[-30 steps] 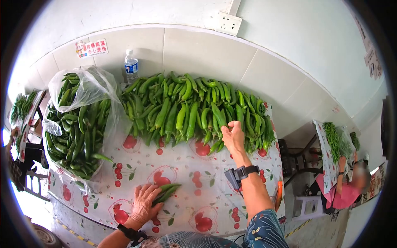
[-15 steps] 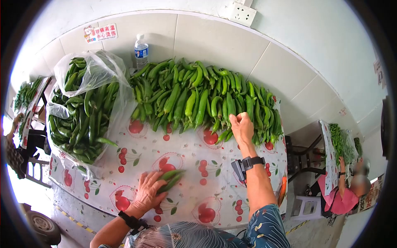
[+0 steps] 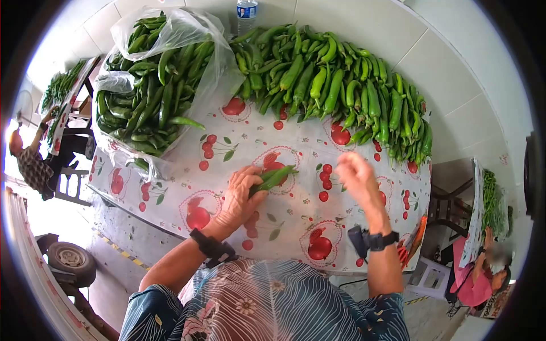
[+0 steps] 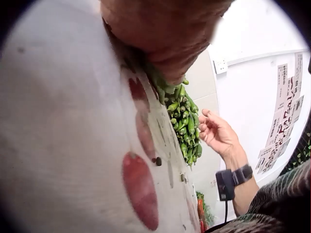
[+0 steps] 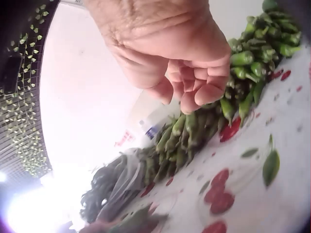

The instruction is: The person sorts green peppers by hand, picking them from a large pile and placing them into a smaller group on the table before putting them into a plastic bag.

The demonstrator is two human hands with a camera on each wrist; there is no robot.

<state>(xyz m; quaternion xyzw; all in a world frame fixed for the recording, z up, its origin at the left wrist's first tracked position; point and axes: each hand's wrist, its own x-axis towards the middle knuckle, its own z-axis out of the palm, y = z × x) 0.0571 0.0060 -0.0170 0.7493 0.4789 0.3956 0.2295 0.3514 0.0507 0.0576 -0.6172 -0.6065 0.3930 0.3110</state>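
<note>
On the patterned tablecloth, the left hand (image 3: pixel 239 199) curls its fingers round a couple of green peppers (image 3: pixel 274 177), their tips pointing away to the right. The right hand (image 3: pixel 359 177) is in the air over the cloth, holding nothing, its fingers loosely bent; the right wrist view shows that hand (image 5: pixel 170 63) with a gap between thumb and fingers. A long heap of green peppers (image 3: pixel 335 85) lies along the wall beyond both hands. Left of the heap, a clear plastic bag (image 3: pixel 213 94) holds darker green peppers (image 3: pixel 149 102).
A water bottle (image 3: pixel 246 16) stands by the wall behind the heap. Near the table's right edge lies an orange-red object (image 3: pixel 418 241). Other tables with green vegetables stand to the left and right, with a person at each. A purple-grey stool (image 3: pixel 430 278) is at the right.
The right hand has drawn back from the pepper heap toward the body, without a pepper. The left hand still holds its peppers. The head view has shifted, showing more of the near side.
</note>
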